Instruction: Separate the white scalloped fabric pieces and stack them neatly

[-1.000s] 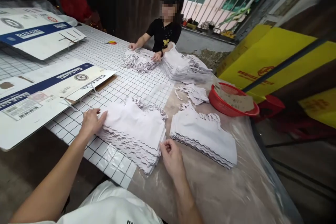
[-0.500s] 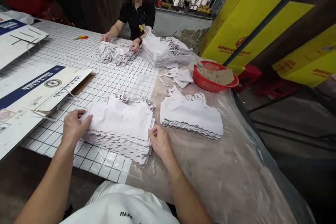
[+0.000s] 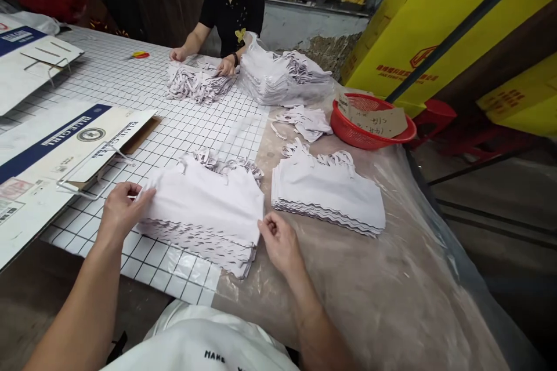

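A stack of white camisoles with wavy hems lies on the table in front of me, its straps bunched at the far side. My left hand grips the left edge of the top camisole between thumb and fingers. At its right lower corner, my right hand pinches the same camisole. The cloth is stretched between both hands, partly over the pile. To the right sits a second, neater stack of white camisoles, apart from my hands.
White cartons with wire clips stand at the left. A red basket holding cardboard is at the right, by loose white pieces. Across the table a person handles a strap pile beside a bagged stack.
My right hand has moved slightly right with the camisole's corner, drawing the cloth out. The left hand keeps its grip. The view has shifted a little.
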